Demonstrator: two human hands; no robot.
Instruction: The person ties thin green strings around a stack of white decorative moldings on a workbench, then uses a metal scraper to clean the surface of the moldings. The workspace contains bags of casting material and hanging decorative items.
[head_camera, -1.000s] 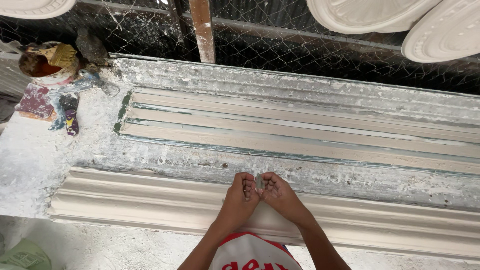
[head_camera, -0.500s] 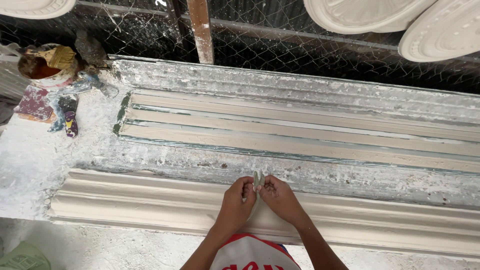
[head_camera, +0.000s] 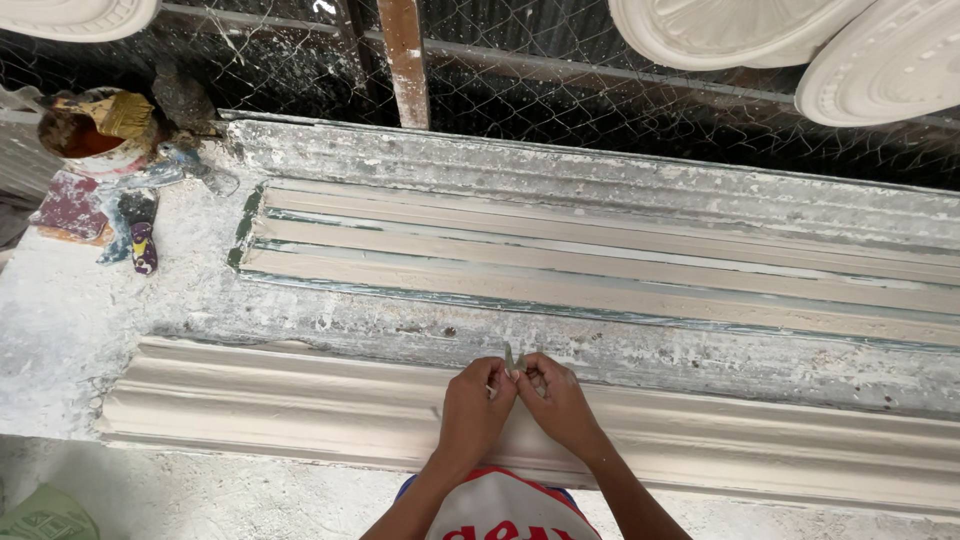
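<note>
Long plaster-crusted mould (head_camera: 600, 250) fills your desk (head_camera: 60, 330); white cornice length (head_camera: 300, 410) lies along its near edge. Above the cornice, your left hand (head_camera: 475, 410) and right hand (head_camera: 560, 400) meet, fingertips pinched together on a small thin sliver (head_camera: 508, 358). Far left, a pot (head_camera: 75, 135) holds a brush (head_camera: 120, 112).

head cam — steep downward view | near | over plaster moulding (head_camera: 300, 410) — single view
</note>
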